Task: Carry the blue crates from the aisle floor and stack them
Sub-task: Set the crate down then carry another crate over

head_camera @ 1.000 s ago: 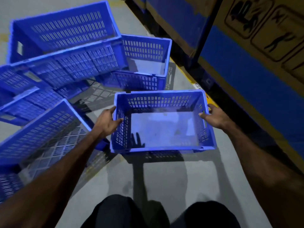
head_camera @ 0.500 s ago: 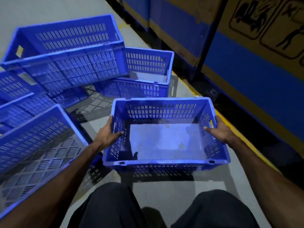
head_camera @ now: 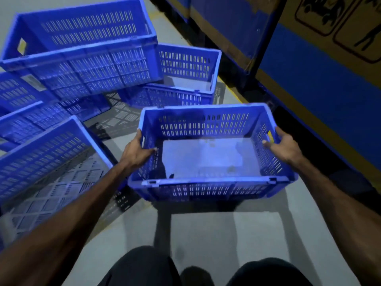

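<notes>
Left hand point(head_camera: 137, 150) and right hand point(head_camera: 285, 146) grip end walls of blue slotted plastic crate point(head_camera: 210, 153), apparently lifted above grey aisle floor point(head_camera: 216, 230). Other blue crates point(head_camera: 82, 50) jumbled beyond; stacking largely pending.

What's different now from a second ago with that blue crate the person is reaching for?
A second ago both hands were just reaching the end walls. Now the left hand and right hand grip the held crate, which has come nearer the person, apparently lifting off the floor. The other crates lie as before.
</notes>
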Tool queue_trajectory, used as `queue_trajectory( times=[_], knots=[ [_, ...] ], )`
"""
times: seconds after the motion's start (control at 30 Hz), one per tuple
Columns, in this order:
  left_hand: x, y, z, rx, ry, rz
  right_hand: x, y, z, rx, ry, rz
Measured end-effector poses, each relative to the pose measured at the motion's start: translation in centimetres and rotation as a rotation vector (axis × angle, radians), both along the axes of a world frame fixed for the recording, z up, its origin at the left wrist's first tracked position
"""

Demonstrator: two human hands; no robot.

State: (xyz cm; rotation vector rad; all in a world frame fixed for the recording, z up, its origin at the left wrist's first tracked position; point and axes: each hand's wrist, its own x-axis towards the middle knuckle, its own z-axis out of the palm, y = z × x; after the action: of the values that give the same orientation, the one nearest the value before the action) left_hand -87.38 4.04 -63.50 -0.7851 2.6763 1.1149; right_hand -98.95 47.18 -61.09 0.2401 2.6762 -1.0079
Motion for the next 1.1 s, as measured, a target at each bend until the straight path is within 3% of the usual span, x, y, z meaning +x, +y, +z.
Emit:
queue_trajectory(
  times=[0.27, 0.83, 1.1],
  knots=[
    [1.9, -0.1, 14.4, 0.086, -0.012, 0.023, 2.0, 1.1, 13.4, 0.068, -0.012, 0.007],
    [18.4, 0.7, 58.7, 0.202, 0.07, 0.097, 17.4, 0.5, 54.6, -0.008, -0.096, 0.065],
    [26.9, -1.6, 67.0, 0.333, 0.143, 0.203, 24.7, -1.6, 64.1, -0.06, -0.046, 0.059]
  ],
)
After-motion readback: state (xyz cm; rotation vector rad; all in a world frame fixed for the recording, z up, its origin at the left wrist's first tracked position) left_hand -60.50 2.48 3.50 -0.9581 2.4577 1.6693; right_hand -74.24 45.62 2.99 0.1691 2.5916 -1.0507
